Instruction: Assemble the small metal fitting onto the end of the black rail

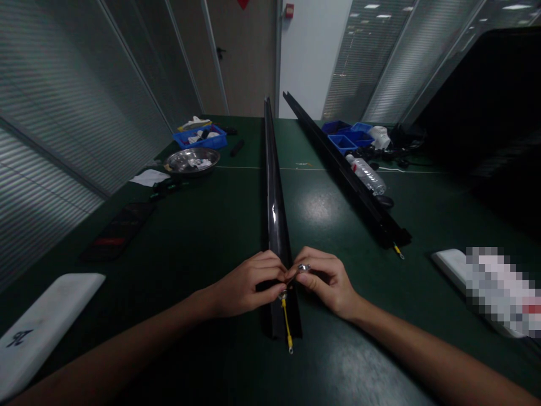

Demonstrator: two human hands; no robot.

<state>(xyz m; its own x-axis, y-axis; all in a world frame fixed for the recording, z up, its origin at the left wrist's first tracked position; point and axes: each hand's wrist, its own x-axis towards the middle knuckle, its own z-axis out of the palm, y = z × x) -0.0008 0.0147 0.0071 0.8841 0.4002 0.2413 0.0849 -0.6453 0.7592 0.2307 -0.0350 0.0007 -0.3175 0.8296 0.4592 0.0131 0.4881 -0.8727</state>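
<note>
A long, glossy black channel-shaped rail [275,214] runs away from me down the middle of the table. Both hands meet over its near end. My left hand [253,282] is closed, thumb and fingertips together at the upper end of a short yellow wire [287,318]; what they pinch is too small to make out. The wire hangs along the rail and ends in a ring terminal. Thumb and index finger of my right hand [329,282] are closed around a small shiny metal piece [303,268], just right of the left fingertips.
A second black rail [346,169] lies to the right, with its own yellow wire. Beyond it are a plastic bottle [367,175] and blue bins [342,142]. At left stand a metal bowl [177,163], a blue tray [211,141] and a white block [54,316].
</note>
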